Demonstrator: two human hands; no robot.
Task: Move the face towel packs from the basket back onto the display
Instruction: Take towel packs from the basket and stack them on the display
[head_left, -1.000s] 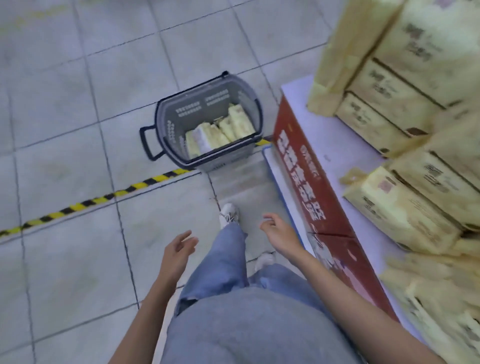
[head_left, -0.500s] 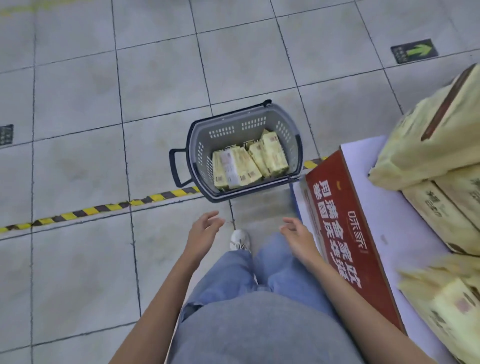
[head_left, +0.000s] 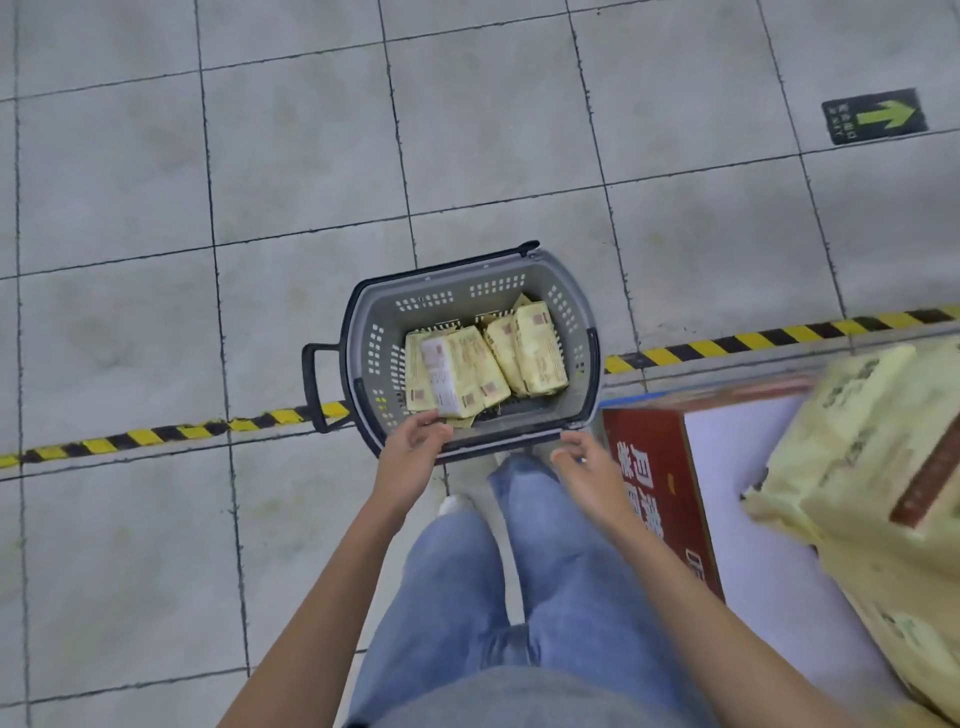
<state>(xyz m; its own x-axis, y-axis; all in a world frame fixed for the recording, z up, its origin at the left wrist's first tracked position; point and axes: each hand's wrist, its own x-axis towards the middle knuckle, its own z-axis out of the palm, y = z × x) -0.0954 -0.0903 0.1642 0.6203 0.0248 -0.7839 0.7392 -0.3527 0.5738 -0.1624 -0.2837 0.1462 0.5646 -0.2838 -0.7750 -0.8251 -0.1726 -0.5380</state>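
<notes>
The left hand (head_left: 410, 454), fingers loosely bent and empty, has come forward to the basket's (head_left: 384, 317) near rim, fingertips by the end of one yellow pack (head_left: 460, 369) inside; contact unclear. The right hand (head_left: 584, 467), slack and empty too, has reached the rim's right corner beside the display (head_left: 644, 441). Its red face bears blurred white Chinese writing; a floor sign (head_left: 875, 115) shows a green arrow.

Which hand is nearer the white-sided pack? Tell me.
Left. Left hand is at the basket rim just beneath the pack; right hand hovers outside the rim, farther right.
</notes>
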